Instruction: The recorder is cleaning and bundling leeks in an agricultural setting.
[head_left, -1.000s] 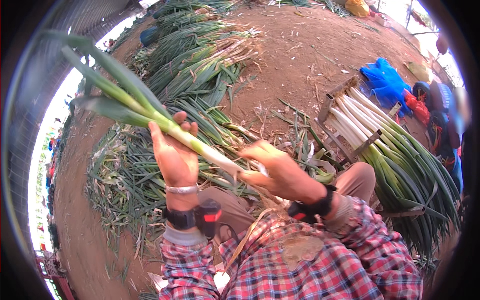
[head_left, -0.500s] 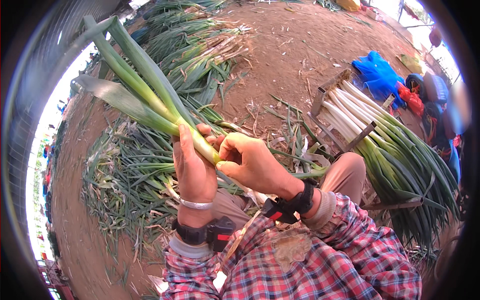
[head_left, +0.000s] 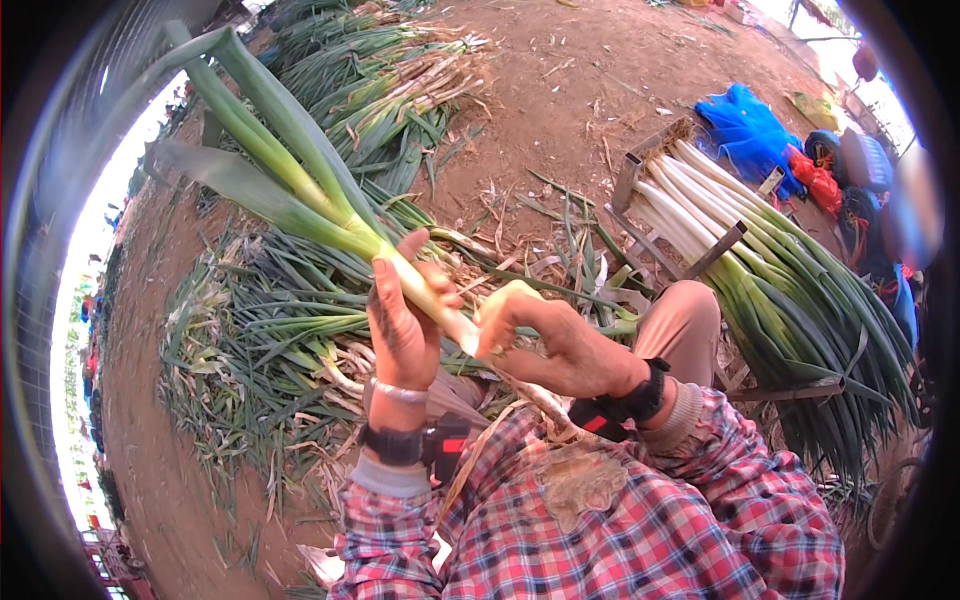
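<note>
Holding a green onion (head_left: 330, 215) at centre frame, the left hand (head_left: 400, 325) has its grip clamped on the stalk; the right hand (head_left: 545, 340) seemingly pinches its white base, leaves reaching upper left.

Person at work, seen from above: checked shirt, wrist straps, tan trousers.

Shirt: long-sleeved, woven in a red, white and dark blue check, sleeves reaching the wrists; a pale grey ribbed cuff of an under-layer shows at each sleeve end. Left hand (head_left: 402, 330): bare, with a thin silver-coloured bangle at the wrist and, below it, a broad black strap carrying a small black block with a red mark. Right hand (head_left: 548, 340): bare, with a matching black wrist strap bearing a red patch. Trousers: light tan, one knee visible beyond the right forearm. A brownish smudge marks the shirt front.
</note>
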